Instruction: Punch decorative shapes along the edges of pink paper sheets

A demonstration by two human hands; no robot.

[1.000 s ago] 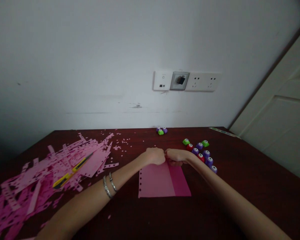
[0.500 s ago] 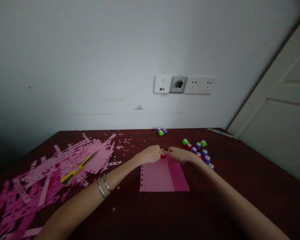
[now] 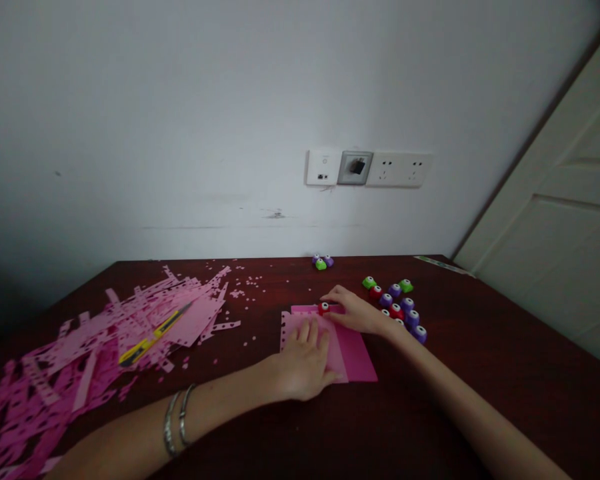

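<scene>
My left hand [image 3: 305,363] lies flat with fingers stretched out on a light pink sheet of paper [image 3: 336,350]. A row of punched holes runs down the sheet's left edge. Beneath it a darker magenta sheet [image 3: 361,357] shows on the right and along the top. At the top edge of the paper stands a small red paper punch [image 3: 323,308]. My right hand [image 3: 353,310] holds this punch between thumb and fingers, coming from the right. Part of the light sheet is hidden under my left hand.
Several purple, red and green punches [image 3: 396,311] stand to the right; another small group [image 3: 321,265] is near the wall. On the left, pink paper scraps [image 3: 95,347] lie heaped under a yellow utility knife [image 3: 153,337]. Tiny punched bits [image 3: 237,293] are scattered beside them.
My left hand has left the punch, moved down and flattened on the paper. My right fingers have gone from pressing beside the punch to spanning it. A magenta strip now shows along the top.
</scene>
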